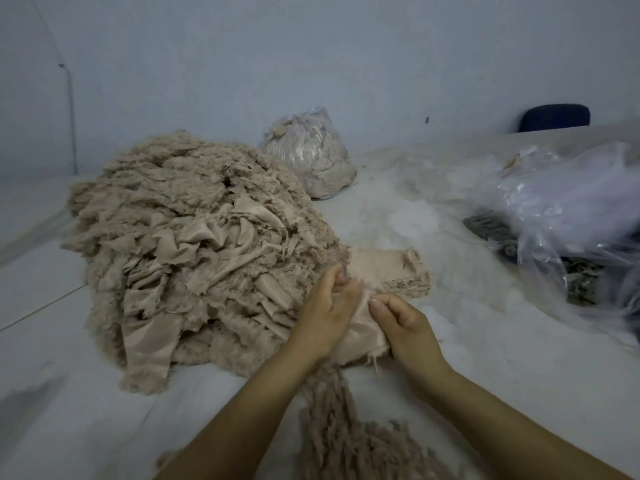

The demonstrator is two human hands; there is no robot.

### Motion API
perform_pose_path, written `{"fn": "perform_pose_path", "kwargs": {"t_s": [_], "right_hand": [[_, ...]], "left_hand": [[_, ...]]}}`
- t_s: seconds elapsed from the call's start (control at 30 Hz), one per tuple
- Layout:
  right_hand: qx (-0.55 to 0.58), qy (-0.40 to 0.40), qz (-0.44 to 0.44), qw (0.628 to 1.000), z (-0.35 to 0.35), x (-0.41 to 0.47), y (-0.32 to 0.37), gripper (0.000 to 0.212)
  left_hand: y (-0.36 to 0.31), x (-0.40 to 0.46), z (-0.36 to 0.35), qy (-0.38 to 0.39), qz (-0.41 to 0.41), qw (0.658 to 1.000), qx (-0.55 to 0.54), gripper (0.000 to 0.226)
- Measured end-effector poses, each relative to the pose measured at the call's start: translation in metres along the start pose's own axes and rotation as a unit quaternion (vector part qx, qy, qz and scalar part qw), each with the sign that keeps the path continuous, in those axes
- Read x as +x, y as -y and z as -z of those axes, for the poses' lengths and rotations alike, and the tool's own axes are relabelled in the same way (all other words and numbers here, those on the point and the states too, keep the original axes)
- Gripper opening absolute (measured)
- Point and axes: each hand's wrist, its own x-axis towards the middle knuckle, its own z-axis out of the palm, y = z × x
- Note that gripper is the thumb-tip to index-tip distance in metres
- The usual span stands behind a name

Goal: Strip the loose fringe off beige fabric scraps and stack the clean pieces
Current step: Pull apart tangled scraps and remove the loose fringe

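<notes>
A big heap of fringed beige fabric scraps (194,251) fills the left middle of the table. Just right of it my left hand (325,313) and my right hand (405,327) hold one beige scrap (363,336) between them. My right thumb and forefinger pinch its upper edge, and my left fingers grip the fuzzy fringe at the same edge. Behind my hands lies a low stack of flat beige pieces (384,268). Pulled-off fringe strands (346,434) lie in a heap near the table's front edge, between my forearms.
A tied clear bag of beige material (311,157) stands at the back. Crumpled clear plastic bags (568,206) with grey-brown pieces (491,230) lie at the right. A dark chair back (554,117) shows beyond the white table (69,393).
</notes>
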Motion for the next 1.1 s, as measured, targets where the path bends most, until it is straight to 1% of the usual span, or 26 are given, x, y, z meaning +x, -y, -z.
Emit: {"fn": "perform_pose_path", "kwargs": {"t_s": [0.03, 0.07, 0.1, 0.13, 0.17, 0.2, 0.3, 0.33, 0.4, 0.47, 0.5, 0.53, 0.6, 0.63, 0.7, 0.77, 0.8, 0.83, 0.9, 0.97, 1.0, 1.1], "right_hand": [[0.008, 0.006, 0.001, 1.000, 0.000, -0.001, 0.000, 0.020], [0.014, 0.004, -0.001, 1.000, 0.000, -0.001, -0.002, 0.021], [0.020, -0.003, -0.009, 1.000, 0.001, -0.001, -0.003, 0.023], [0.027, -0.012, -0.023, 0.999, 0.002, -0.002, -0.005, 0.026], [0.032, -0.019, -0.035, 0.999, 0.003, -0.003, -0.007, 0.028], [0.032, -0.022, -0.043, 0.998, 0.005, -0.003, -0.008, 0.029], [0.013, 0.004, -0.052, 0.999, 0.004, -0.002, -0.007, 0.033], [0.007, 0.013, -0.054, 0.998, 0.002, -0.001, -0.006, 0.034], [0.008, 0.026, -0.043, 0.999, 0.000, 0.002, -0.006, 0.032], [0.005, 0.017, -0.024, 1.000, 0.002, 0.003, -0.009, 0.024], [-0.002, 0.007, -0.011, 1.000, 0.004, 0.004, -0.011, 0.019], [-0.012, -0.004, 0.002, 1.000, 0.006, 0.004, -0.014, 0.016], [-0.044, -0.026, 0.020, 0.998, 0.009, 0.005, -0.019, 0.017], [-0.065, -0.036, 0.028, 0.997, 0.009, 0.005, -0.021, 0.018], [-0.096, -0.046, 0.031, 0.994, 0.008, 0.006, -0.024, 0.022], [-0.083, -0.038, 0.008, 0.996, 0.007, 0.007, -0.026, 0.028], [-0.063, -0.027, -0.007, 0.998, 0.007, 0.007, -0.027, 0.029], [-0.042, -0.008, -0.024, 0.999, 0.007, 0.008, -0.027, 0.029], [-0.036, 0.036, -0.044, 0.998, 0.007, 0.010, -0.026, 0.028], [-0.027, 0.057, -0.037, 0.997, 0.006, 0.011, -0.025, 0.028], [-0.010, 0.053, -0.032, 0.998, 0.005, 0.011, -0.024, 0.030], [0.031, 0.007, -0.023, 0.999, 0.005, 0.009, -0.024, 0.032]], "left_hand": [[-0.003, 0.003, -0.004, 0.051, 0.037, 0.996, -0.056, 0.055], [-0.003, 0.006, -0.007, 0.088, 0.069, 0.986, -0.122, 0.047], [-0.002, 0.010, -0.008, 0.107, 0.103, 0.969, -0.198, 0.033], [0.001, 0.011, -0.009, 0.107, 0.133, 0.949, -0.267, 0.019], [0.001, 0.010, -0.009, 0.102, 0.154, 0.930, -0.319, 0.011], [0.002, 0.011, -0.011, 0.096, 0.160, 0.923, -0.337, 0.012], [0.003, 0.010, -0.017, 0.083, 0.137, 0.956, -0.245, 0.025], [0.002, 0.009, -0.020, 0.078, 0.131, 0.962, -0.226, 0.028], [0.001, 0.009, -0.020, 0.062, 0.143, 0.956, -0.250, 0.029], [0.004, 0.010, -0.016, 0.078, 0.155, 0.938, -0.301, 0.020], [0.006, 0.010, -0.013, 0.096, 0.150, 0.938, -0.299, 0.017], [0.009, 0.010, -0.011, 0.113, 0.137, 0.947, -0.268, 0.019], [0.014, 0.008, -0.010, 0.128, 0.109, 0.966, -0.197, 0.026], [0.017, 0.008, -0.010, 0.130, 0.101, 0.968, -0.192, 0.029], [0.023, 0.006, -0.012, 0.131, 0.109, 0.955, -0.244, 0.033], [0.029, 0.003, -0.014, 0.107, 0.123, 0.934, -0.319, 0.031], [0.033, 0.002, -0.016, 0.091, 0.116, 0.935, -0.323, 0.030], [0.036, 0.001, -0.018, 0.076, 0.096, 0.948, -0.295, 0.030], [0.038, -0.002, -0.023, 0.050, 0.038, 0.975, -0.215, 0.028], [0.038, -0.001, -0.026, 0.013, 0.010, 0.983, -0.183, 0.027], [0.037, 0.000, -0.026, -0.005, 0.003, 0.983, -0.181, 0.027], [0.036, 0.002, -0.025, -0.037, 0.004, 0.980, -0.196, 0.029]]}}
